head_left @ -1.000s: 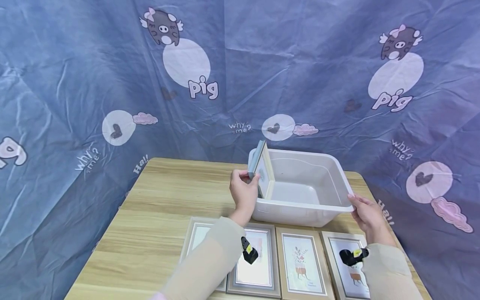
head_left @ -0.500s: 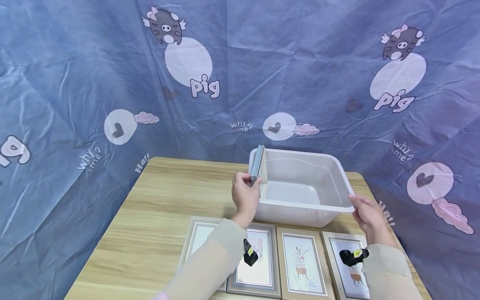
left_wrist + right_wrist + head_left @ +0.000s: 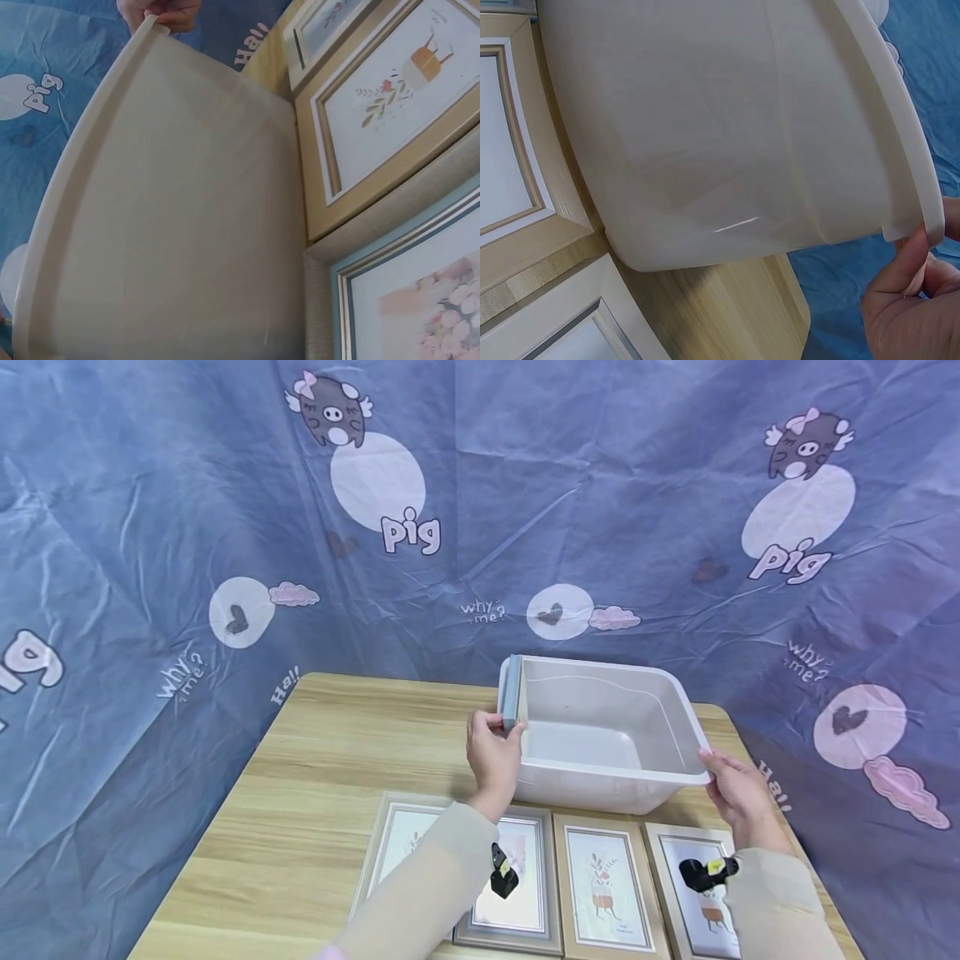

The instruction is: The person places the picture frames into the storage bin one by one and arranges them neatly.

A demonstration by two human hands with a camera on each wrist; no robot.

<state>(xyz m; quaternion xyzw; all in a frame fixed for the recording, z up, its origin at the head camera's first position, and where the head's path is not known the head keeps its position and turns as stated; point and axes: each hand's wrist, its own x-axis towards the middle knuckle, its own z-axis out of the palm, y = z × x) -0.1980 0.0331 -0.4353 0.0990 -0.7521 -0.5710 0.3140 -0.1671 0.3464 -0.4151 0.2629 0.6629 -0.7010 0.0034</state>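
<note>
At the left end of the white plastic tub, a picture frame with a blue edge stands upright along the inside of the wall. My left hand pinches its near end between thumb and fingers. The frame's lower part is hidden inside the tub. With thumb and fingers, my right hand grips the tub's near right corner by the rim; the right wrist view shows this hand pinching the lip from below. The left wrist view mostly holds the tub's outer wall.
Several picture frames lie face up in a row before the tub, among them a tan one and a grey one. They sit on a wooden table. A blue pig-print cloth hangs behind.
The left hand has lowered the blue-edged picture frame into the tub and turned it from leaning to nearly upright against the left wall. The right hand keeps its hold on the rim.
</note>
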